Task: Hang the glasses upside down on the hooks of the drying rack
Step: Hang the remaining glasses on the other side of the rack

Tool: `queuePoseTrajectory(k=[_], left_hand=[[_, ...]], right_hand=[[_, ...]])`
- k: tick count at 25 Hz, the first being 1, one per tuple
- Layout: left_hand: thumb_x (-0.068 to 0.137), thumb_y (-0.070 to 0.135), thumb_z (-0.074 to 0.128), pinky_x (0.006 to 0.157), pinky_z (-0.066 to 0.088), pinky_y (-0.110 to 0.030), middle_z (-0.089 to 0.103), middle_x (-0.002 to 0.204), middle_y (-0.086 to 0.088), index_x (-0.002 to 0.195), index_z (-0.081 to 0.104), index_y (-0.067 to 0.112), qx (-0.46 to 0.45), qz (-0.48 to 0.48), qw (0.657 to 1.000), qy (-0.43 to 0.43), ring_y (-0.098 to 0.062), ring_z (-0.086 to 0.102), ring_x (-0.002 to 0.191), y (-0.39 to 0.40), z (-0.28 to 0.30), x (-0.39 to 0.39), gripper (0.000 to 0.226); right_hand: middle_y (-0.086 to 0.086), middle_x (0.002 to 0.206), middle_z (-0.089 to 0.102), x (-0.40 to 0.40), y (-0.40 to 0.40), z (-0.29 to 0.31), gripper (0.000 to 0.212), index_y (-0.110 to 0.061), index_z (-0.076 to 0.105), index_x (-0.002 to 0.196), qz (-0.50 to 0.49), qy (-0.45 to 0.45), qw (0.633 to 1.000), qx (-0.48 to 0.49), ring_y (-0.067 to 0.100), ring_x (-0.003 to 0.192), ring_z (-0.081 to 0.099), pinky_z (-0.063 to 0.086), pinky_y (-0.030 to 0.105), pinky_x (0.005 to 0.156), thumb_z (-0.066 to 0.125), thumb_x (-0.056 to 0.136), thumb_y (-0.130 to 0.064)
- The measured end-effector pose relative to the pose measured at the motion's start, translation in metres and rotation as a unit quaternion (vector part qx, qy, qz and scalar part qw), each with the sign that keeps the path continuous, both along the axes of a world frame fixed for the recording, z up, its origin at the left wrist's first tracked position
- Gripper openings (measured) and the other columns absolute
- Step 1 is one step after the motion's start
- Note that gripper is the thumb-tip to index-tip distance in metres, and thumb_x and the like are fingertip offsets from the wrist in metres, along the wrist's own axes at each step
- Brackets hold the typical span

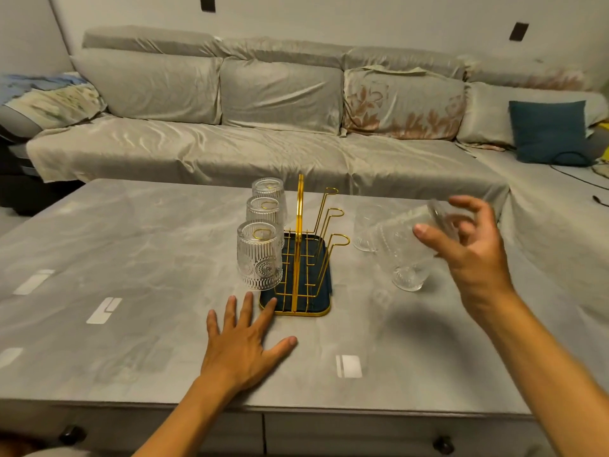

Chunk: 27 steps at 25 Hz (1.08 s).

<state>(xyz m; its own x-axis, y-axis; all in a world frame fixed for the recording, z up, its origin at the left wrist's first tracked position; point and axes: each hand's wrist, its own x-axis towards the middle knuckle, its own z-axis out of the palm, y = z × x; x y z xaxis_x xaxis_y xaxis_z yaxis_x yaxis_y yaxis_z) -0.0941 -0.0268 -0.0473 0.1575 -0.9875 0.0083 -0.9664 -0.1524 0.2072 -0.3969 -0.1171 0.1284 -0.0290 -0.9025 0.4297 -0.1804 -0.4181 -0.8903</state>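
A gold wire drying rack [300, 225] stands on a dark tray [324, 291] at the table's middle. Three ribbed clear glasses hang upside down on its left hooks: near [259, 255], middle [263, 211], far [268, 189]. The three right hooks [336, 212] are bare. My right hand [474, 249] is raised to the right of the rack, its fingers curled around a blurred, tilted clear glass [440, 216]. Two more glasses [365, 229] [405, 262] stand on the table below and left of that hand. My left hand [240, 344] lies flat, fingers spread, touching the tray's front left corner.
The grey table [131, 258] has drawers with dark knobs [443, 445] along its front edge. Behind it runs a long grey covered sofa [230, 143] with a teal cushion [548, 130] at the right.
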Motion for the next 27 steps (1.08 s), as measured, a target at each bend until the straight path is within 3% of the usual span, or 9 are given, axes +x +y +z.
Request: queuePoseTrajectory(k=[2, 6, 10, 20, 27], left_hand=[[0.064, 0.095, -0.004, 0.114, -0.019, -0.058, -0.023, 0.159, 0.001, 0.138, -0.025, 0.053, 0.001, 0.000, 1.000, 0.000, -0.028, -0.025, 0.145, 0.000, 0.002, -0.002, 0.087], [0.063, 0.097, -0.002, 0.114, -0.019, -0.058, -0.021, 0.160, 0.000, 0.142, -0.020, 0.051, -0.001, 0.002, 1.000, 0.003, -0.029, -0.023, 0.146, 0.001, 0.004, -0.004, 0.093], [0.063, 0.096, -0.004, 0.113, -0.019, -0.058, -0.021, 0.160, 0.000, 0.141, -0.022, 0.049, 0.002, 0.005, 1.000, -0.001, -0.029, -0.024, 0.146, 0.002, 0.005, -0.004, 0.093], [0.063, 0.096, -0.004, 0.113, -0.021, -0.058, -0.020, 0.161, 0.001, 0.138, -0.024, 0.050, 0.000, 0.011, 1.000, -0.005, -0.029, -0.024, 0.146, 0.000, 0.002, -0.004, 0.090], [0.065, 0.096, -0.002, 0.113, -0.020, -0.058, -0.019, 0.161, 0.001, 0.146, -0.014, 0.050, 0.003, 0.011, 1.000, -0.009, -0.028, -0.023, 0.147, 0.000, 0.002, -0.004, 0.094]], right_hand=[[-0.007, 0.103, 0.067, 0.012, -0.006, 0.029, 0.056, -0.042, 0.057, 0.103, 0.006, 0.029, 0.999, -0.028, 0.008, 0.091, 0.066, 0.056, 0.032, 0.074, 0.082, 0.056, -0.058], [-0.007, 0.099, 0.069, 0.049, -0.012, 0.041, 0.048, -0.033, 0.061, 0.102, 0.022, 0.112, 0.991, -0.067, 0.007, 0.087, 0.066, 0.056, 0.024, 0.067, 0.083, 0.062, -0.049], [-0.002, 0.100, 0.068, 0.069, -0.017, 0.022, 0.052, -0.032, 0.062, 0.106, -0.005, 0.198, 0.977, -0.079, 0.018, 0.092, 0.063, 0.057, 0.040, 0.074, 0.079, 0.063, -0.054], [0.001, 0.112, 0.067, 0.084, -0.028, -0.032, 0.053, -0.031, 0.062, 0.114, 0.012, 0.277, 0.958, -0.074, 0.022, 0.099, 0.057, 0.055, 0.046, 0.078, 0.075, 0.067, -0.051], [-0.002, 0.114, 0.063, 0.086, -0.027, -0.052, 0.051, -0.035, 0.054, 0.116, 0.013, 0.300, 0.951, -0.069, 0.021, 0.102, 0.050, 0.050, 0.036, 0.077, 0.070, 0.071, -0.053]])
